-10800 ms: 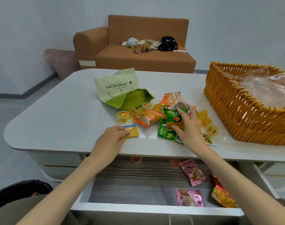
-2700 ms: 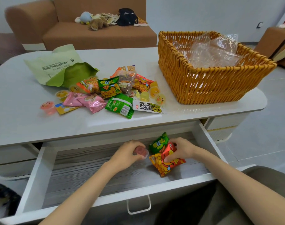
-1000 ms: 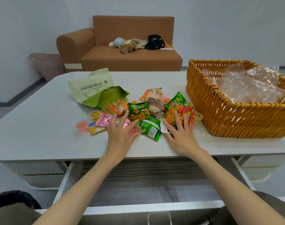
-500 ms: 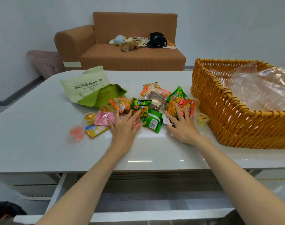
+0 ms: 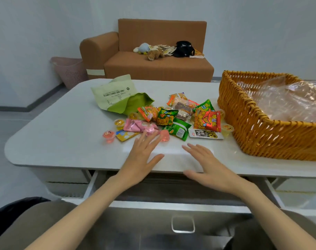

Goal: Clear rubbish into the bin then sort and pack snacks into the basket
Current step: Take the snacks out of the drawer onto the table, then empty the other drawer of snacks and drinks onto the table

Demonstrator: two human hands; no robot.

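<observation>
Head view: the basket [image 5: 261,127] runs off the right edge, and crumpled clear plastic [image 5: 288,101] veils its inside. The snacks [image 5: 171,118] lie heaped mid-counter [image 5: 63,138] beside an open green bag [image 5: 121,98]. The left hand [image 5: 141,159] and right hand [image 5: 207,168] hover flat, fingers spread wide, holding nothing. The left fingertips blur against the pink packets [image 5: 135,125]. The forearms cross the open drawer [image 5: 182,224].

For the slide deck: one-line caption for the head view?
Left hand and right hand spread open over the table's near edge before a snack pile; wicker basket at right, drawer open below.
</observation>
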